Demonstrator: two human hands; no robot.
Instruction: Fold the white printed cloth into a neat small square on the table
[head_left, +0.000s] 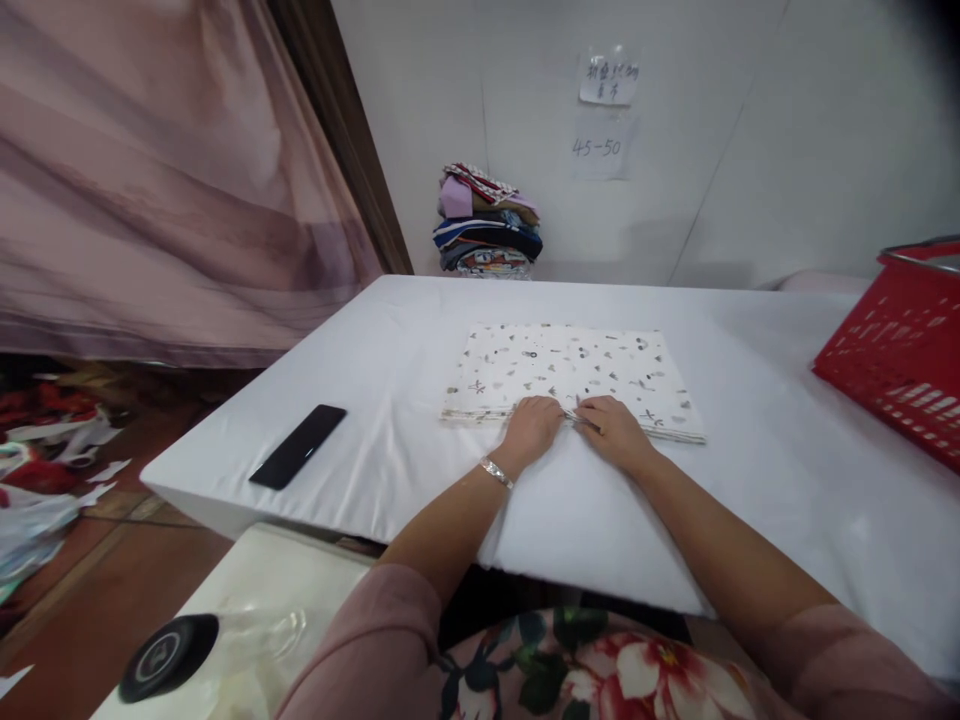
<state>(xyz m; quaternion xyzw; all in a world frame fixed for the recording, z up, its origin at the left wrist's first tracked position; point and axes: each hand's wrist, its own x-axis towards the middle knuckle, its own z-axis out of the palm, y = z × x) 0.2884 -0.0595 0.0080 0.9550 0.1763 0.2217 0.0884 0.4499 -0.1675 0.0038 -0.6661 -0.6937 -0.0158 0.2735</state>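
A white cloth [562,365] with small dark printed motifs lies folded in layers on the white-covered table. At the middle of its near edge, my left hand [534,428] and my right hand [611,432] meet almost side by side. Both have their fingers closed on the layered edge, which bunches up slightly between them. The fingertips are partly hidden beneath the hands and the fabric. A silver bracelet [496,472] circles my left wrist.
A black phone [298,447] lies on the table [367,380] to the left. On the right stands a red plastic basket [900,340]. Folded fabrics [489,225] are piled behind the table. A clear jar with a black lid [169,657] is at lower left.
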